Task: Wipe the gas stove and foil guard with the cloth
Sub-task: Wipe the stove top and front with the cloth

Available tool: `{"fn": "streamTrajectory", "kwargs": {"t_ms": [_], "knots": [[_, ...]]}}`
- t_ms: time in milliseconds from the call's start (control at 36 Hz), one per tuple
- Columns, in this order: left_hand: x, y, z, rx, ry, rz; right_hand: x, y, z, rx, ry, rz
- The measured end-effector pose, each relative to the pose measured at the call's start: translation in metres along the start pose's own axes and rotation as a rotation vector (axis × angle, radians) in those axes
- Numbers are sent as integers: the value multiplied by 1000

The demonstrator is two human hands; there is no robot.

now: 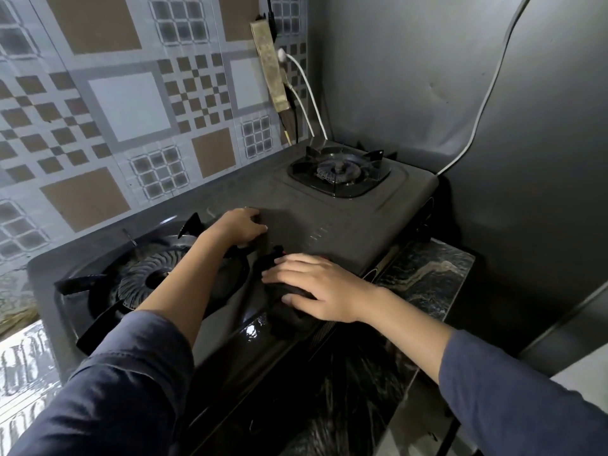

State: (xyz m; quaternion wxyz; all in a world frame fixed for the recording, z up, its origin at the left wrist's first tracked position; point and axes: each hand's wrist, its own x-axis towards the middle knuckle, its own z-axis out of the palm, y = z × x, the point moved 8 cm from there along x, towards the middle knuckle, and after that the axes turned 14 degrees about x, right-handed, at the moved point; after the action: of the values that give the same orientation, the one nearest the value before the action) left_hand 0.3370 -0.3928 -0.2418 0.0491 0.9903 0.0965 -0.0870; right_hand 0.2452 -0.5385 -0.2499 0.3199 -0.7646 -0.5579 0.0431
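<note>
A dark two-burner gas stove [335, 222] sits on a marble counter. My right hand [316, 286] lies flat, fingers spread, pressing a dark cloth [289, 315] onto the stove top near its front edge. My left hand [238, 225] rests on the stove's middle beside the left burner [154, 279], fingers curled against the surface with nothing visible in them. The patterned foil guard [125, 110] covers the wall behind the stove. The right burner [339, 169] stands uncovered at the back.
A power strip [269, 64] with white and black cables hangs on the guard near the corner. A grey wall panel [460, 93] with a cable closes the right side. The marble counter [424, 274] shows to the right of the stove.
</note>
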Motion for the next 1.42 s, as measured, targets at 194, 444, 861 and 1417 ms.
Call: {"fn": "streamTrajectory", "kwargs": {"t_ms": [194, 444, 861, 1417], "knots": [[2, 13, -3, -28, 86, -40, -25, 41, -32, 62, 9, -24], [17, 44, -1, -124, 122, -136, -37, 128, -95, 70, 20, 70], [35, 63, 3, -93, 238, -302, -60, 263, -197, 7, 119, 190], [8, 80, 12, -50, 222, -252, -98, 281, -212, 22, 870, 613]]}}
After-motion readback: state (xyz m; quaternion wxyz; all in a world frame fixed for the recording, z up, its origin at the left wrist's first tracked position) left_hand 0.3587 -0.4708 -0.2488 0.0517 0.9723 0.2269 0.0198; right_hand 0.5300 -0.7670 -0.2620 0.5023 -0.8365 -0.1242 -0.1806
